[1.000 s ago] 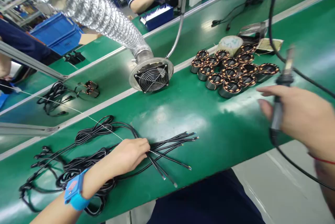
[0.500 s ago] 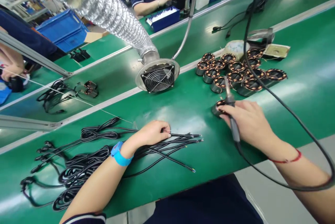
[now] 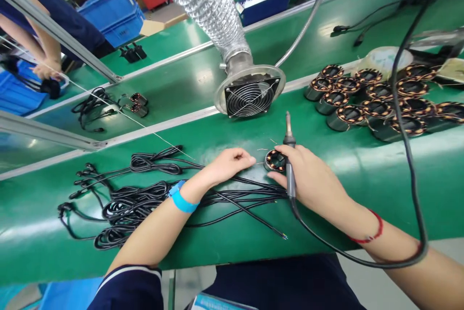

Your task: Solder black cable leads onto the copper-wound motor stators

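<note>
My right hand (image 3: 313, 177) wraps around a soldering iron (image 3: 291, 182), whose bare tip points away from me. The thumb and fingers of that hand also straddle a motor stator (image 3: 270, 161) with copper windings, standing on the green bench (image 3: 326, 223). Just left of the stator, my left hand (image 3: 232, 165) is closed in a pinch on thin solder wire (image 3: 258, 162), its end reaching toward the stator's rim. Beneath my left hand and forearm lie black power cables (image 3: 145, 204), coiled at the left, their stripped ends toward the right.
Several more stators (image 3: 350, 114) stand grouped at the right. A fume extractor (image 3: 250, 100) on a foil duct hangs over the back of the bench. The iron's cord (image 3: 409, 155) loops across the right side. Co-workers' arms (image 3: 47, 54) show beyond the bench.
My right hand has brought the soldering iron and the stator left, away from the group. My left hand has moved slightly right, close to the stator. The view has shifted.
</note>
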Demonstrator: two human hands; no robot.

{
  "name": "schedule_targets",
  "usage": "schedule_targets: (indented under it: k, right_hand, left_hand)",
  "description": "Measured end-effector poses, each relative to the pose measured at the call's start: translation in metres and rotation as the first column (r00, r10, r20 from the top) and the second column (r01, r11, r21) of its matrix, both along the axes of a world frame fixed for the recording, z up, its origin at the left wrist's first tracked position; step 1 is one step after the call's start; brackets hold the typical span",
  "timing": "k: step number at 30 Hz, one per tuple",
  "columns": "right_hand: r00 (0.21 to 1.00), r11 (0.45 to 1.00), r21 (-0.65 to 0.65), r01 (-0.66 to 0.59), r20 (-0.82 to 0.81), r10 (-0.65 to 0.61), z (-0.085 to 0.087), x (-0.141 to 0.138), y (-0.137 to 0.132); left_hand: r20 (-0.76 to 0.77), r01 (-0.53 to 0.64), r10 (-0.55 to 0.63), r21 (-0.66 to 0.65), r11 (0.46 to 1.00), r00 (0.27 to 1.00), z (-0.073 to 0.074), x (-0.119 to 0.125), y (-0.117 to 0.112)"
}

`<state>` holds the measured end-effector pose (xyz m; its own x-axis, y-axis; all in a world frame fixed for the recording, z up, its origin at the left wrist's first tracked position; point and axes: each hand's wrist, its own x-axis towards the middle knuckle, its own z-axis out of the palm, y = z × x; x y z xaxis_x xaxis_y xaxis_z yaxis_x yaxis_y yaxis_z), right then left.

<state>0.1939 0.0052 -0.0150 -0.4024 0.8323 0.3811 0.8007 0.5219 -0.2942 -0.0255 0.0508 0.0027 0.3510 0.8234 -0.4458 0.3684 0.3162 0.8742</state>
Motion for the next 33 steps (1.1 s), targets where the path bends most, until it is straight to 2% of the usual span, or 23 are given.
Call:
schedule_targets:
  k: [3,8,13,16,19,22,26,30,33]
  right_hand:
    - [0.999,0.999,0.026,-0.046,-0.021,0.047,-0.007,-0.003,0.009]
    - [0.983,0.996,0.062,-0.069,-0.164,0.079,-0.017,0.003,0.017]
    - [0.961,0.994,0.005,-0.112,-0.255,0.11,-0.024,0.005,0.016]
    - [0.953,0.993,-0.009,-0.118,-0.28,0.111,-0.026,0.006,0.016]
    - [0.95,0.993,-0.034,-0.113,-0.298,0.098,-0.026,0.006,0.015]
    - [0.952,0.994,-0.042,-0.101,-0.295,0.084,-0.025,0.005,0.013]
    - [0.961,0.997,-0.032,-0.068,-0.27,0.057,-0.023,0.001,0.01]
    - [0.958,0.993,-0.032,-0.111,-0.268,0.098,-0.021,-0.003,0.01]
    - [0.951,0.986,-0.027,-0.162,-0.271,0.149,-0.02,-0.004,0.011]
  left_hand:
    - [0.006,0.053,-0.053,-0.005,0.999,0.999,-0.001,0.0,-0.001]
    - [0.046,0.008,-0.01,0.05,0.999,0.999,0.004,0.005,-0.003]
    - [0.034,0.044,-0.054,0.253,0.967,0.998,0.013,0.023,-0.005]
    - [-0.024,0.004,0.004,0.322,0.947,1.0,0.014,0.027,-0.002]
    - [-0.058,-0.037,0.055,0.269,0.962,0.997,0.013,0.022,0.0]
    - [-0.126,0.074,-0.043,0.252,0.965,0.991,0.01,0.016,0.001]
    - [-0.18,0.132,-0.069,0.371,0.919,0.981,0.009,0.013,0.004]
    - [-0.038,0.181,-0.178,0.263,0.948,0.983,0.011,0.013,0.009]
    - [0.073,0.131,-0.139,0.098,0.986,0.988,0.011,0.013,0.011]
